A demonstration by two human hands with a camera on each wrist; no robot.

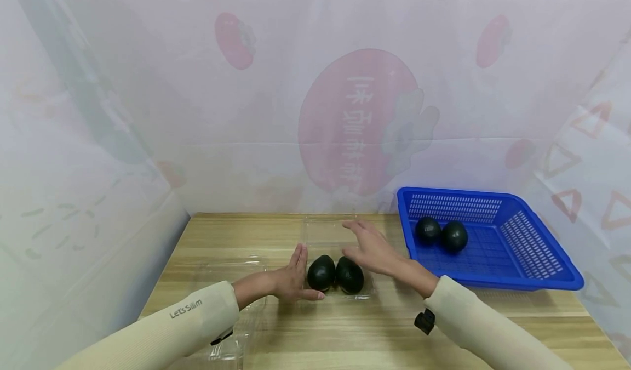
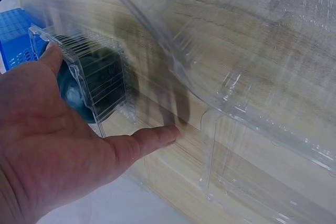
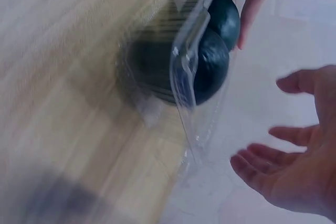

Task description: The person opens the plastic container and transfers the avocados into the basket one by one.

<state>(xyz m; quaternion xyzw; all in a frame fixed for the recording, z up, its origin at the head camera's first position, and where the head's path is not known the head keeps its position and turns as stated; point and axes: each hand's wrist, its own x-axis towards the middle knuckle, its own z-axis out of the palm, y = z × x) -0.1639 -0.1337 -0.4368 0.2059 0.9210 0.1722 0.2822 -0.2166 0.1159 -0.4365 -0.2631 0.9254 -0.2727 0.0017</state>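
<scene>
Nearest to us, two cream sleeves: the left sleeve [image 1: 192, 315], with dark lettering, comes in left-front of the clear box [image 1: 368, 291]; the right sleeve [image 1: 488, 326], with a black device [image 1: 425, 322] at its cuff, comes in right-front of it. Left-front of the box we also note some clear containers [image 1: 228, 353], outlines hard to trace. The wood-grain worktop [image 1: 305, 342] runs beneath everything.

The left hand [image 1: 291, 279] lies along the box's left side, grip released: fingers straight, thumb stretched out past the front. In the left wrist view we see a fingertip at the rim.

Inside the box, two dark green fruits sit side by side: the left fruit [image 1: 321, 273] and the right fruit [image 1: 350, 277], avocado-like in shape. Over the box's right rear we place the right hand [image 1: 372, 246], grip slack, fingers loosely bent around nothing; the right wrist view shows it apart from the plastic.

The transparent lid [image 1: 322, 230] extends behind the box. Farther right and rearward of the box, a blue basket [image 1: 493, 281] holds two more fruits [image 1: 454, 236] in its left part. Farthest, behind the box, hangs a pale backdrop [image 1: 197, 112] with faded red prints.
</scene>
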